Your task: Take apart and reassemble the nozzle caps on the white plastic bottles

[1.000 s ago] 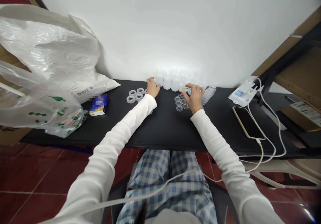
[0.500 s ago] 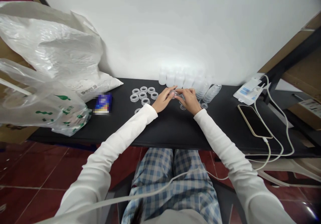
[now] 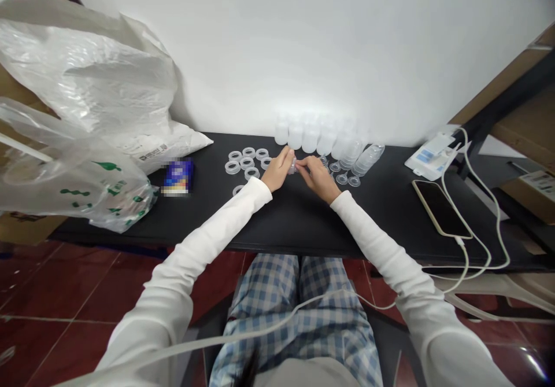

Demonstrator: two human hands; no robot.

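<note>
My left hand [image 3: 278, 170] and my right hand [image 3: 315, 176] meet over the middle of the black table [image 3: 295, 219], fingers curled around a small clear plastic jar [image 3: 293, 164] held between them. A row of white translucent jars [image 3: 312, 135] stands against the wall just behind. Several clear ring-shaped lids [image 3: 245, 162] lie to the left of my left hand. Small clear lids [image 3: 342, 177] lie to the right of my right hand, beside stacked clear cups [image 3: 367, 158] lying on their sides.
Large plastic bags [image 3: 82, 115] fill the table's left end, with a small blue box [image 3: 177, 177] beside them. A phone [image 3: 441, 207] on a white cable [image 3: 481, 231] and a white packet [image 3: 429, 157] lie at the right. Cardboard boxes stand far right.
My left hand left the jar row and my right hand left the small lids; both came together at the middle with a small jar between them.
</note>
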